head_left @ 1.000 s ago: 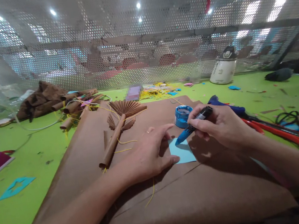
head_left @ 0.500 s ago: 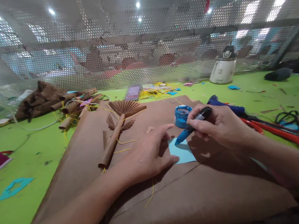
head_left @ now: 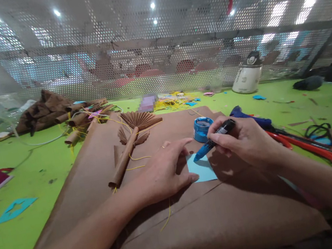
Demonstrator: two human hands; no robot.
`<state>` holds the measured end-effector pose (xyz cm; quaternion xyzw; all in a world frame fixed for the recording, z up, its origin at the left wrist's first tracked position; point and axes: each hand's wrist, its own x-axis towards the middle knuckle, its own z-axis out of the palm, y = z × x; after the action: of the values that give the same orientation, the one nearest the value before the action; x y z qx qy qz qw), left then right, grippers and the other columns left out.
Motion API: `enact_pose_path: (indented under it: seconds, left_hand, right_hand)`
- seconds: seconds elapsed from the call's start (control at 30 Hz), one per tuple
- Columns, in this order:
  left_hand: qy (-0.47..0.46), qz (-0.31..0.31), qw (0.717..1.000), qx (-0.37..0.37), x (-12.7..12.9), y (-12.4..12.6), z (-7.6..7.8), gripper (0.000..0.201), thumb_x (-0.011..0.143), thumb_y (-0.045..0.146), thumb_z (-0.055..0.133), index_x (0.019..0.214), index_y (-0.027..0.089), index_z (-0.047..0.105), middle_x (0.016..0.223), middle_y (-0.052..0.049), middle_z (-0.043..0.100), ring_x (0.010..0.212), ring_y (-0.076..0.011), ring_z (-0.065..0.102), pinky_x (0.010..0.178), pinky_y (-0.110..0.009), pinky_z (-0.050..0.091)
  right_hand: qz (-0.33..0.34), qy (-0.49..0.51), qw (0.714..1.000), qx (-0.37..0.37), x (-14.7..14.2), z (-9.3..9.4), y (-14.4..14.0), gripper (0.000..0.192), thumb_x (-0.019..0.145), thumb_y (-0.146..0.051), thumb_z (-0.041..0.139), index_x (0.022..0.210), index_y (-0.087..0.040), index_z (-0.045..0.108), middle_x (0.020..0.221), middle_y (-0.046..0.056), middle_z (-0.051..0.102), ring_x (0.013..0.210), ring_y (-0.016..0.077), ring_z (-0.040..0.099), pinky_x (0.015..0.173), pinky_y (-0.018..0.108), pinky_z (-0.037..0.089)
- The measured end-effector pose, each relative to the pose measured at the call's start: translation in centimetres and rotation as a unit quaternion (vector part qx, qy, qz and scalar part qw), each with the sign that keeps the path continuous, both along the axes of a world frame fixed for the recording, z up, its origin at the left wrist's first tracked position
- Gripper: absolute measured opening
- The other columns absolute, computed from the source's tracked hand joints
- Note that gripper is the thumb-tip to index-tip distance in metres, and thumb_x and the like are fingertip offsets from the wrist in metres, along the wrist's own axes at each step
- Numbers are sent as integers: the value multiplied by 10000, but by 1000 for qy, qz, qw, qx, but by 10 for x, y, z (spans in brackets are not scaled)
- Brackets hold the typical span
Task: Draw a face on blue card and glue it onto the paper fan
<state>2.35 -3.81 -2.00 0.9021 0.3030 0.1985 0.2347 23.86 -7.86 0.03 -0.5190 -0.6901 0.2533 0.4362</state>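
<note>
A small light-blue square of paper [head_left: 204, 170] lies on a large brown paper sheet [head_left: 184, 236]. At its left edge rests my left hand [head_left: 167, 169], thumb on the lower corner, forefinger stretched above, fingers apart. My right hand [head_left: 236, 138] is closed around a black marker [head_left: 224, 127], whose lower end is coated blue and touches the paper's upper part. Just behind the paper stands an open jar of blue paint [head_left: 203, 129]. Left of my left hand lies a brown paper roll [head_left: 124, 161] with pleated fans [head_left: 139, 119] and yellow thread.
Scissors with red handles [head_left: 310, 147] and a dark blue tool [head_left: 251, 118] lie right of my right hand. Brown rolls [head_left: 77, 119] are heaped back left. A white bottle [head_left: 247, 77] stands before the perforated metal screen [head_left: 153, 50]. A blue paper cutout [head_left: 16, 210] lies left.
Hardly anything differs. The marker's blue end has shifted very slightly left on the paper; my left hand stays in place.
</note>
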Motion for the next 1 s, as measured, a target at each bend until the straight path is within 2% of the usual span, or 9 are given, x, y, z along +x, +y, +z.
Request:
enact_pose_path:
  seconds: [0.37,0.77,1.0]
  left_hand:
    - [-1,9,1000,-9,0,1,-1,704,753,305,713,1372,277,379,1220,-58,571,1129,-262,511,968,-440,414]
    - [18,19,999,-21,2,-2,5,705,756,304,704,1375,240,373,1224,-88,574,1135,-279,508,992,-490,387]
    - [3,11,1000,-17,0,-1,2,714,755,311,710,1379,277,365,1174,-57,576,1084,-262,525,948,-450,419]
  right_hand:
    - [-1,-6,1000,-4,-1,3,-1,128,848,-244,550,740,-176,557,531,-55,473,475,86,451,475,233,350]
    - [-6,3,1000,0,-1,3,0,113,835,-226,552,737,-171,556,551,-51,485,478,80,450,487,240,353]
    - [-7,0,1000,-2,-1,3,0,113,835,-233,552,742,-170,560,551,-46,489,480,85,456,485,243,354]
